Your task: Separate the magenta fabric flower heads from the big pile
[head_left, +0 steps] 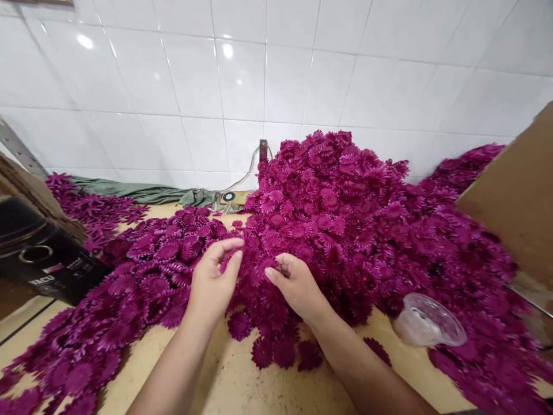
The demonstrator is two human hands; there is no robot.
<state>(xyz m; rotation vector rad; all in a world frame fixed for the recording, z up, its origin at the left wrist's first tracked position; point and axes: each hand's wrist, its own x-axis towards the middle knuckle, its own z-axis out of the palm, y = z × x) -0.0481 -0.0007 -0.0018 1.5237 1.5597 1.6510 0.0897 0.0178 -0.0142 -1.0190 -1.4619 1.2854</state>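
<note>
My left hand (215,280) is just above the pile, its thumb and forefinger apart with nothing visible between them. To its right, my right hand (298,285) has thumb and fingers closed on a purple flower (266,271), a flat piece with a toothed edge; the curled fingers partly hide the grip. A large heap of loose flower pieces (328,213) rises behind my right hand. More flower pieces (142,282) spread out on the left side. Several single flower heads (284,351) lie on the tabletop (228,380) below my hands.
A clear plastic cup (432,323) lies tilted at right. Cardboard (514,190) borders the right side; a black box (47,259) stands at left. Along the white tiled wall (242,75) are green cloth (129,189) and a yellow object with a round dial (231,197).
</note>
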